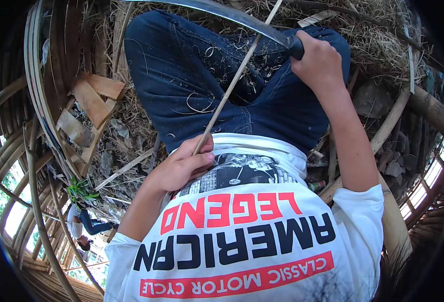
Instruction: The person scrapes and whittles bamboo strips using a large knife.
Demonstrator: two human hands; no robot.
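Note:
My right hand (321, 59), at the upper right, is closed around the dark handle of a long curved knife (227, 17). The blade reaches left over my knees and past the top edge. A thin bamboo strip (232, 83) slants up from my waist and crosses the blade near the handle; whether they touch I cannot tell. Its lower end is pinched in my left hand (185, 163), close against my white shirt (252, 236). Fine curled shavings (200, 104) lie scattered on my dark jeans (166, 75).
Split bamboo pieces (93, 103) lie to the left, beside long curved strips (35, 85). Dry fibrous shavings (378, 50) cover the ground at the upper right. Bamboo poles (390, 121) lie on the right. Another person (83, 221) is at the lower left, some way off.

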